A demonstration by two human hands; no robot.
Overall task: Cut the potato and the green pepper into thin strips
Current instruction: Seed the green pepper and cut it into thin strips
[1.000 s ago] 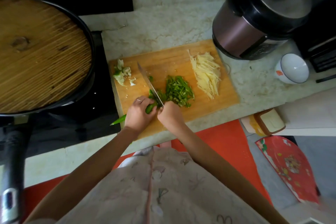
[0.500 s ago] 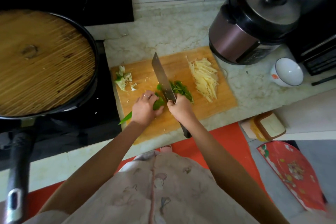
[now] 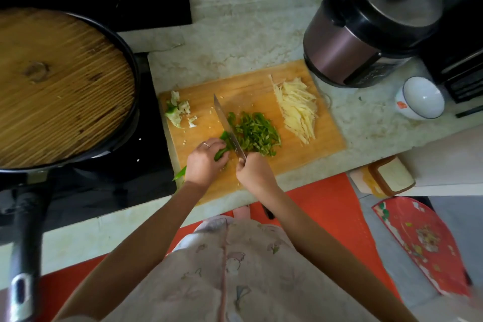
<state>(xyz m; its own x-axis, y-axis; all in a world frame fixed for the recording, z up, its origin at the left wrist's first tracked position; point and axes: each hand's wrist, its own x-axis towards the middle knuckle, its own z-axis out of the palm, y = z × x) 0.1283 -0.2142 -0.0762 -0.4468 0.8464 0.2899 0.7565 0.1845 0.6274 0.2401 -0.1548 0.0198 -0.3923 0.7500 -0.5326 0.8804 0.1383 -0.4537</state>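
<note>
Green pepper (image 3: 220, 154), glossy, curved, against flat steel knife (image 3: 226, 123).

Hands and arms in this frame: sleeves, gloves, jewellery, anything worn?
No sleeves, gloves or watch in view: the left arm and right arm are uncovered as far as the frame shows. The left hand wears a thin ring on one finger. No ring shows on the right hand. On the torso is a pale pinkish garment with a faint print.
</note>
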